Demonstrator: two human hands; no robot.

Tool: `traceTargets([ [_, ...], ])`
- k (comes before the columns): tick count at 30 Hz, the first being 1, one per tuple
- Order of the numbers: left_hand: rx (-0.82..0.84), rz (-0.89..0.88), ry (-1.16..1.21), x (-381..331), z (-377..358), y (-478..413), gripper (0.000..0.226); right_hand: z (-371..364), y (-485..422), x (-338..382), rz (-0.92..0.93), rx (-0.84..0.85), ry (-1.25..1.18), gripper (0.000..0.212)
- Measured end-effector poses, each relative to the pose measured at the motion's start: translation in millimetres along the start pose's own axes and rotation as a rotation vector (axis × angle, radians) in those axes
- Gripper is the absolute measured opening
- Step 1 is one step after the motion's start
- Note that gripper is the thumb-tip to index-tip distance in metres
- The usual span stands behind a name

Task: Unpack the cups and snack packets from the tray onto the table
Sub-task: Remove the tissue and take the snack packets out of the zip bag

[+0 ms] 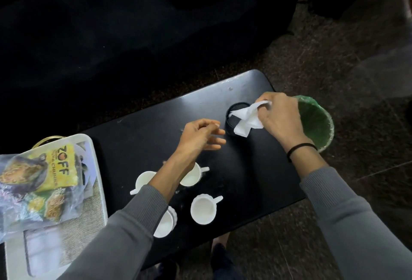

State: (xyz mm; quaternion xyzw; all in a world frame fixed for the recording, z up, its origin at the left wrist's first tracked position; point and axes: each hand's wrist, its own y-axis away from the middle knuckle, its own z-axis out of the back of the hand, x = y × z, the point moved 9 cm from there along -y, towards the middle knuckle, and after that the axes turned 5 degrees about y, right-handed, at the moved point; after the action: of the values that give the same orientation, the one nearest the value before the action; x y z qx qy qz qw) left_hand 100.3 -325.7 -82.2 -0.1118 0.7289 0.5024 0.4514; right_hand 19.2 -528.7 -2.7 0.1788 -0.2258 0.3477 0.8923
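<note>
Several white cups stand on the black table [142,132]: one at the front [204,209], one under my left wrist [191,176], one to its left [143,180], and one beside my left sleeve [165,224]. A white tray [98,168] at the left edge carries a clear bag of yellow snack packets [44,175]. My left hand [200,136] hovers above the table, fingers apart, holding nothing. My right hand [281,114] grips a crumpled white tissue [247,119] over a small black round holder [231,114].
A green-lined waste bin [316,121] stands on the floor just off the table's right end. A dark sofa fills the back. The tray's woven mat [89,212] shows beneath the bag. My foot is visible below the table's front edge.
</note>
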Motion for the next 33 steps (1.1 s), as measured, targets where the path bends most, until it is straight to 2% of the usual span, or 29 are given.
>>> traceTargets([
  [7, 0.01, -0.01, -0.024, 1, -12, -3, 0.014, 5, -8, 4, 0.023, -0.119, 0.013, 0.025],
  [11, 0.012, -0.023, -0.056, 1, -17, -5, 0.017, -1, -10, 3, 0.029, -0.093, 0.05, 0.025],
  [19, 0.007, -0.013, -0.091, 2, -25, -7, 0.019, -35, -9, -2, 0.01, 0.06, 0.112, 0.026],
  [24, -0.01, -0.016, -0.09, 3, -25, -10, 0.019, -36, -10, -10, -0.036, 0.009, 0.028, 0.014],
  [33, -0.01, -0.014, -0.085, 4, -28, -9, 0.017, -29, -5, -8, -0.023, -0.015, -0.003, 0.019],
])
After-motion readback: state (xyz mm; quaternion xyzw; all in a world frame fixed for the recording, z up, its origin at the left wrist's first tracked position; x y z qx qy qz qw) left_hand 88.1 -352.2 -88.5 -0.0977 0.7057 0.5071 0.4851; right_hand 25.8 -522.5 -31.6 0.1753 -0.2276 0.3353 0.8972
